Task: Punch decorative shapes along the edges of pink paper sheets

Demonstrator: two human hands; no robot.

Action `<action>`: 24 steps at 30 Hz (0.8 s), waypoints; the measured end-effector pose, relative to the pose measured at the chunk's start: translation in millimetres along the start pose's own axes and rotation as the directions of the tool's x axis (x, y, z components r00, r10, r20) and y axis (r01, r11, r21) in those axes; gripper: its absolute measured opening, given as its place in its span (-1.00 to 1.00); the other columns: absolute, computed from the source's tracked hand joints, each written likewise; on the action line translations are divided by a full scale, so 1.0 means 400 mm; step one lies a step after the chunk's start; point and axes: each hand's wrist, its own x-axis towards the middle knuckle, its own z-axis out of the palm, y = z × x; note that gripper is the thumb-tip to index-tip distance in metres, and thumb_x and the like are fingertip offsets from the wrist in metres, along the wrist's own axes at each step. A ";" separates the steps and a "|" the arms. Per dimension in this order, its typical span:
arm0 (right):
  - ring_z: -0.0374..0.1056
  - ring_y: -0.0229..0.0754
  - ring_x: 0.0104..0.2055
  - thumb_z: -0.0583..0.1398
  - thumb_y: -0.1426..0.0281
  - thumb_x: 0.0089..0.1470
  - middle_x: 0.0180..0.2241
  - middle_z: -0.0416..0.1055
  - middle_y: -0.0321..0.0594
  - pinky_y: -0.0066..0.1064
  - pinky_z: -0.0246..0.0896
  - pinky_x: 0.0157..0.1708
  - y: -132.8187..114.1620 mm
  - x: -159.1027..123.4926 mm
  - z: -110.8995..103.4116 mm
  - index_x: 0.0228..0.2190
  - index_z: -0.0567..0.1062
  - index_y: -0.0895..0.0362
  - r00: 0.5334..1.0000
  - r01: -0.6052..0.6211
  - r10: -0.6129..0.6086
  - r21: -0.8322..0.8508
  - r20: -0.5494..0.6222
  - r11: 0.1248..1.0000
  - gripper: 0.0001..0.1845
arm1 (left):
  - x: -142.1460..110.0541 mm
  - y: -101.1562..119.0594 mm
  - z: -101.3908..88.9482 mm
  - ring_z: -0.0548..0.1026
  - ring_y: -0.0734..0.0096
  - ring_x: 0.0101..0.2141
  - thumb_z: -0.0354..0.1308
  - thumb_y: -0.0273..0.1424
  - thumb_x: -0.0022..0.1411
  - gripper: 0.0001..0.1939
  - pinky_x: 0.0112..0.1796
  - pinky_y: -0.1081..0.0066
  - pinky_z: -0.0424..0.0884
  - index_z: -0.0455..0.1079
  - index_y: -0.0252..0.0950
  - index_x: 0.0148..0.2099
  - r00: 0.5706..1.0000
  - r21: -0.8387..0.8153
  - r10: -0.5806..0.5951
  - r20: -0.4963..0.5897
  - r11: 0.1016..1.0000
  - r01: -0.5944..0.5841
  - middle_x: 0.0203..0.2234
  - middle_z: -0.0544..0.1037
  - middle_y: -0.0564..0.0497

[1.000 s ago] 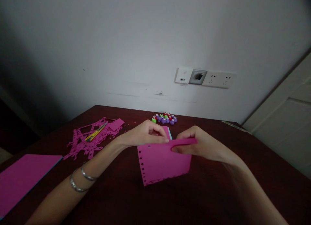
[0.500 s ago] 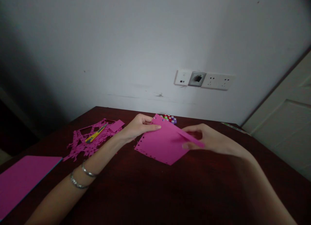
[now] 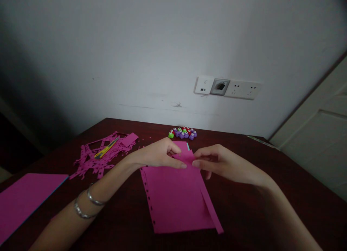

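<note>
A pink sheet of paper hangs between my hands over the dark table. Small punched holes run down its left edge, and a narrow strip along its right edge is folded over or partly detached; I cannot tell which. My left hand pinches the upper part of the sheet, thumb in front. On the upper right corner, my right hand grips with thumb and fingertips. Just behind the sheet's top shows another pink piece with a light blue edge.
Several small red, green and purple craft punches stand by the wall. To the left lie pink paper scraps with a yellow utility knife on top. A larger pink sheet rests at the left edge. Sockets sit on the wall.
The pink sheet has been turned, and its holed edge is now on the left. My hands have come closer together at its top, uncovering more of the craft punches.
</note>
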 end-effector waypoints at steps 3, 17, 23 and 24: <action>0.21 -0.40 -0.60 0.13 0.21 0.06 -0.61 0.27 -0.39 -0.57 0.17 -0.61 0.001 0.004 0.011 -0.51 0.38 0.18 1.000 0.005 -0.005 -0.002 -0.009 1.000 -0.71 | -0.002 0.003 0.001 -0.02 0.65 -0.65 0.19 -0.18 0.01 -0.55 -0.62 0.48 -0.11 0.06 -0.31 -0.66 1.000 -0.010 -0.003 0.003 1.000 0.003 -0.72 0.00 0.20; 0.19 -0.40 -0.61 0.07 0.22 0.13 -0.60 0.22 -0.38 -0.54 0.10 -0.63 0.024 0.020 0.030 -0.52 0.31 0.17 0.993 0.117 -0.114 0.055 -0.043 0.992 -0.69 | 0.003 0.006 0.031 0.18 0.64 -0.60 0.22 -0.28 0.01 -0.75 -0.59 0.57 0.10 0.36 -0.38 -0.53 0.995 -0.199 0.065 -0.071 0.977 -0.078 -0.66 0.27 0.14; 0.21 -0.40 -0.63 0.08 0.20 0.10 -0.60 0.23 -0.38 -0.56 0.12 -0.66 0.023 0.022 0.031 -0.50 0.31 0.17 0.993 0.116 -0.115 0.087 -0.017 0.989 -0.70 | -0.002 0.008 0.028 0.27 0.60 -0.56 0.22 -0.30 0.01 -0.79 -0.54 0.56 0.19 0.44 -0.38 -0.42 0.997 -0.214 0.059 -0.049 0.974 -0.069 -0.61 0.37 0.10; 0.20 -0.41 -0.63 0.10 0.20 0.09 -0.59 0.23 -0.39 -0.56 0.12 -0.66 0.021 0.020 0.030 -0.49 0.31 0.17 0.994 0.106 -0.105 0.084 -0.021 0.991 -0.71 | -0.002 0.009 0.027 0.26 0.61 -0.56 0.22 -0.30 0.01 -0.80 -0.55 0.57 0.18 0.44 -0.37 -0.42 0.996 -0.211 0.060 -0.061 0.975 -0.072 -0.62 0.37 0.10</action>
